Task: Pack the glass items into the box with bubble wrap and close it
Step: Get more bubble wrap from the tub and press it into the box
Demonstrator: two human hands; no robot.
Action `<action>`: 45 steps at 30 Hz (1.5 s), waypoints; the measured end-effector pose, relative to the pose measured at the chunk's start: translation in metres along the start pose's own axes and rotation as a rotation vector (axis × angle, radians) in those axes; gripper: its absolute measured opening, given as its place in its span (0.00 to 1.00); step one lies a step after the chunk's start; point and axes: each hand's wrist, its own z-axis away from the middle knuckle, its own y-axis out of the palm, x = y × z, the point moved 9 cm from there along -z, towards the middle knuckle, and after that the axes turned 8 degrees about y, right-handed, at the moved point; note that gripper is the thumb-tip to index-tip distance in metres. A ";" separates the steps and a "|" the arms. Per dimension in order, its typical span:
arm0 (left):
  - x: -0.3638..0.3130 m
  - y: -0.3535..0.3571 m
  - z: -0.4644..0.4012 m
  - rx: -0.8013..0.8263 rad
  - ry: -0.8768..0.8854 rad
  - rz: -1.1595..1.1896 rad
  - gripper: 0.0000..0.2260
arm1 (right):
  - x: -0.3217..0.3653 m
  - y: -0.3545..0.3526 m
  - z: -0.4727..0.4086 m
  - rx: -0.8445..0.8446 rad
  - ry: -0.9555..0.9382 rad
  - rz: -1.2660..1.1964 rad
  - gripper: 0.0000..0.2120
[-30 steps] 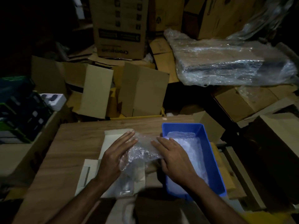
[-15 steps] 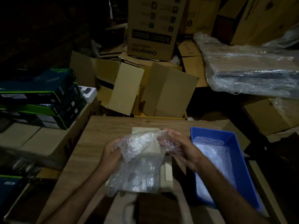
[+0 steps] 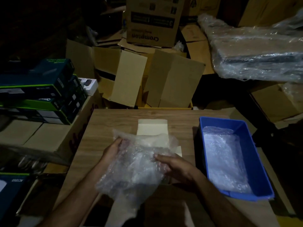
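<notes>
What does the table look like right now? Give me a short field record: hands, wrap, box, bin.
left hand: grips the left edge of the bubble wrap
right hand: holds the wrap's right side, fingers curled into it
bubble wrap: bunched sheet held just above the table; contents cannot be told
box: pale, open, flap up, lying on the wooden table behind the wrap
blue bin: right of the hands, holds more bubble wrap
lighting: dim
</notes>
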 end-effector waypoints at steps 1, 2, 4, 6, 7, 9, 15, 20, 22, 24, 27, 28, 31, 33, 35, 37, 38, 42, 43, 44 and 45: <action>0.005 0.000 0.001 0.002 -0.020 0.043 0.28 | 0.001 -0.006 0.000 -0.020 -0.010 -0.070 0.16; 0.008 0.000 0.005 -0.010 -0.011 0.082 0.24 | 0.002 -0.011 -0.001 -0.046 -0.020 -0.126 0.17; 0.010 0.000 0.009 -0.041 0.046 0.070 0.17 | 0.001 -0.025 -0.006 -0.157 -0.066 -0.207 0.19; 0.012 -0.004 0.011 -0.088 0.112 0.015 0.15 | -0.002 -0.037 -0.006 -0.260 -0.110 -0.220 0.22; 0.011 -0.006 0.011 -0.101 0.147 0.000 0.14 | -0.004 -0.042 -0.006 -0.297 -0.126 -0.196 0.22; 0.005 -0.012 0.015 -0.134 0.227 -0.036 0.14 | -0.006 -0.050 -0.001 -0.374 -0.168 -0.130 0.16; -0.006 -0.011 0.022 0.063 0.415 -0.122 0.21 | 0.018 -0.068 0.021 -0.535 -0.583 0.194 0.24; -0.008 -0.003 0.031 0.338 0.363 -0.151 0.24 | 0.019 -0.064 0.017 -0.285 -0.460 0.349 0.24; -0.011 -0.002 0.033 0.368 0.400 -0.289 0.31 | 0.016 -0.065 0.015 -0.293 -0.386 0.619 0.36; -0.018 0.002 0.035 0.347 0.455 -0.489 0.31 | 0.019 -0.068 0.014 -0.408 -0.372 0.887 0.37; -0.029 0.005 0.034 0.257 0.588 -0.782 0.16 | 0.037 -0.067 0.016 -0.521 -0.459 0.996 0.18; -0.032 0.006 0.035 0.234 0.634 -0.832 0.11 | 0.041 -0.066 0.018 -0.509 -0.481 1.004 0.08; -0.041 0.003 0.041 0.222 0.742 -0.893 0.03 | 0.054 -0.072 0.025 -0.456 -0.468 1.006 0.05; -0.045 0.003 0.047 0.282 0.715 -0.687 0.02 | 0.054 -0.083 0.034 -0.402 -0.336 0.785 0.12; -0.041 0.004 0.049 0.348 0.597 -0.387 0.07 | 0.051 -0.081 0.038 -0.262 -0.288 0.548 0.08; -0.038 0.008 0.048 0.314 0.553 -0.293 0.14 | 0.053 -0.075 0.041 -0.221 -0.350 0.414 0.11; -0.035 0.009 0.047 0.283 0.550 -0.274 0.17 | 0.051 -0.076 0.040 -0.231 -0.365 0.325 0.12; -0.019 0.011 0.045 0.223 0.445 -0.112 0.11 | 0.033 -0.079 0.030 -0.212 -0.309 0.138 0.17; -0.011 0.013 0.045 0.259 0.382 -0.086 0.11 | 0.028 -0.074 0.029 -0.159 -0.279 0.145 0.18; -0.004 0.013 0.046 0.301 0.328 -0.064 0.10 | 0.025 -0.073 0.029 -0.124 -0.264 0.160 0.18; 0.000 0.011 0.047 0.333 0.300 -0.058 0.11 | 0.024 -0.073 0.031 -0.126 -0.270 0.179 0.15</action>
